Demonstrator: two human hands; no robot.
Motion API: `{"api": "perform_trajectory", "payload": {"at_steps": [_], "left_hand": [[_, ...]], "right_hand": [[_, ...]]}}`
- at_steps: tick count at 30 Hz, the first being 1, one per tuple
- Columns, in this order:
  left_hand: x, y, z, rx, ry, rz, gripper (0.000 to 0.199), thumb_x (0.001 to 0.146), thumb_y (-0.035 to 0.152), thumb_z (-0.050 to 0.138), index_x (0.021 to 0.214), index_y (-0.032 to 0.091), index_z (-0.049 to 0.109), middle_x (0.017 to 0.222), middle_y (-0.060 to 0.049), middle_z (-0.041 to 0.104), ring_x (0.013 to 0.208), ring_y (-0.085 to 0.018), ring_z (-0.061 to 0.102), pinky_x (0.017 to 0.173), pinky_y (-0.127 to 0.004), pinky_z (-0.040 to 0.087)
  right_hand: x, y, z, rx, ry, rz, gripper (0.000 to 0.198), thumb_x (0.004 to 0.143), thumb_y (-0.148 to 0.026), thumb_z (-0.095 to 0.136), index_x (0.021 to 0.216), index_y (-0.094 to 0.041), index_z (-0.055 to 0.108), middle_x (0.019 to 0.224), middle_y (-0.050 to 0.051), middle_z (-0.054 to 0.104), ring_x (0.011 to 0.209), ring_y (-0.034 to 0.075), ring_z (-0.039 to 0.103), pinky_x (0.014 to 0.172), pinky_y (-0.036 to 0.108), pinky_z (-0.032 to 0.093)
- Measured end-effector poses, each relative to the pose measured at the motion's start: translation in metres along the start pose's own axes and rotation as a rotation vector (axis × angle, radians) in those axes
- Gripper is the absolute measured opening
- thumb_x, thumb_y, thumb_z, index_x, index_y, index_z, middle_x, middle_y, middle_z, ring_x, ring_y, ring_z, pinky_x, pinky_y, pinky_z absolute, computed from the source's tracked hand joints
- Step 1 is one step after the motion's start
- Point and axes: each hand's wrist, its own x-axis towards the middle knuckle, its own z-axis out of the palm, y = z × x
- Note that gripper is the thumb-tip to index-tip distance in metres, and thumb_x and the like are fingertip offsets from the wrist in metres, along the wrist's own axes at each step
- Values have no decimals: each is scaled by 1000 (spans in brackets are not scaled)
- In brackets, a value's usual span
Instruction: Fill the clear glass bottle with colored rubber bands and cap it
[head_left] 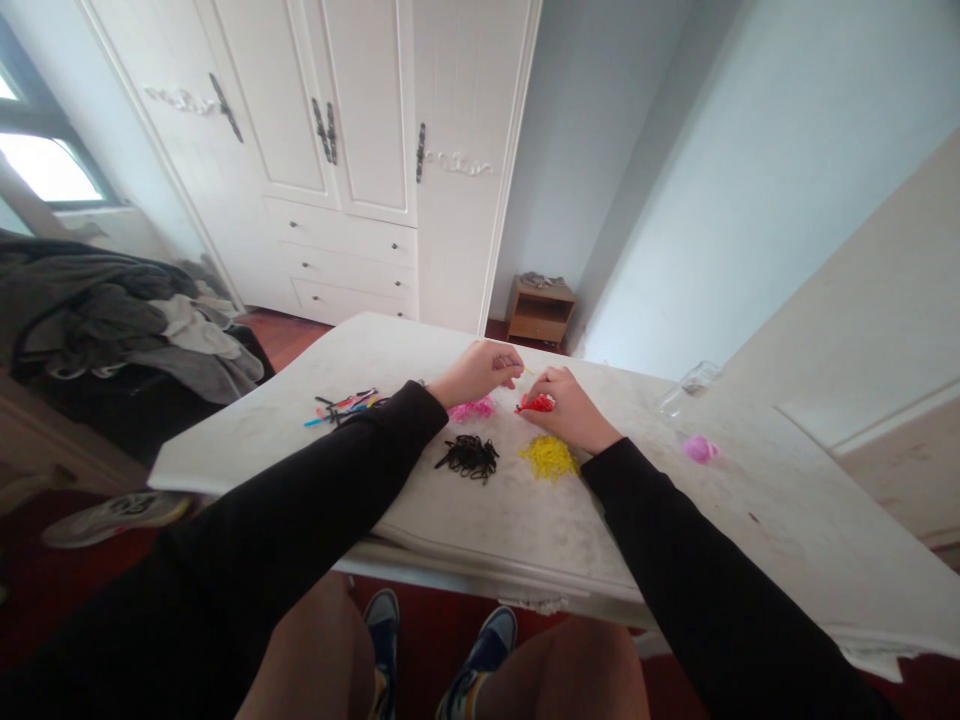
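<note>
The long sleeves (pixel 315 490) are black, the shoes (pixel 385 635) blue

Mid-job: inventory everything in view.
Table: one, whitish, centre
Black pile: one, black, table's middle
Yellow pile: one, yellow, right of black
Red pile: one, red, beyond yellow
Pink pile: one, pink, beyond black
Strips: several, mixed, table's left
Container: one, clear, table's right
Pink lump: one, pink, near container
Wardrobe: one, white, back left
Cabinet: one, brown, beyond table
Clothes heap: one, greyish, far left
Loose shoe: one, greyish, lower left
Window: one, bright, upper left
Sleeves: two, black, foreground
Legs: two, bare, foreground
Worn shoes: two, blue, below table
Left hand: one, bare, near pink
Right hand: one, bare, at red
</note>
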Motion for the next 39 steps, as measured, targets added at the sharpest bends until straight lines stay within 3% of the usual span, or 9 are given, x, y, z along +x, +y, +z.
{"api": "perform_trajectory", "payload": {"at_steps": [11,26,39], "left_hand": [[-2,5,1,46,-3,30,6,87,13,67,82,12,70,65,-4,72,60,-15,73,58,-21,52],[-1,4,1,116,6,56,8,87,16,68,82,13,72,62,-3,71,59,-14,71,59,-21,51],[-1,6,-1,139,17,71,8,88,18,69,83,13,73,62,-3,71,59,-14,71,59,-21,51]], "right_hand": [[1,-2,1,-35,-22,9,11,77,-15,75,69,-21,71,90,6,66,97,26,57,93,44,47],[2,-1,5,-25,-32,4,7,79,-13,74,76,-20,75,93,7,68,99,26,58,94,43,48],[4,-4,-1,47,29,-34,10,81,-11,69,78,-21,69,93,6,69,98,25,58,90,40,46]]}}
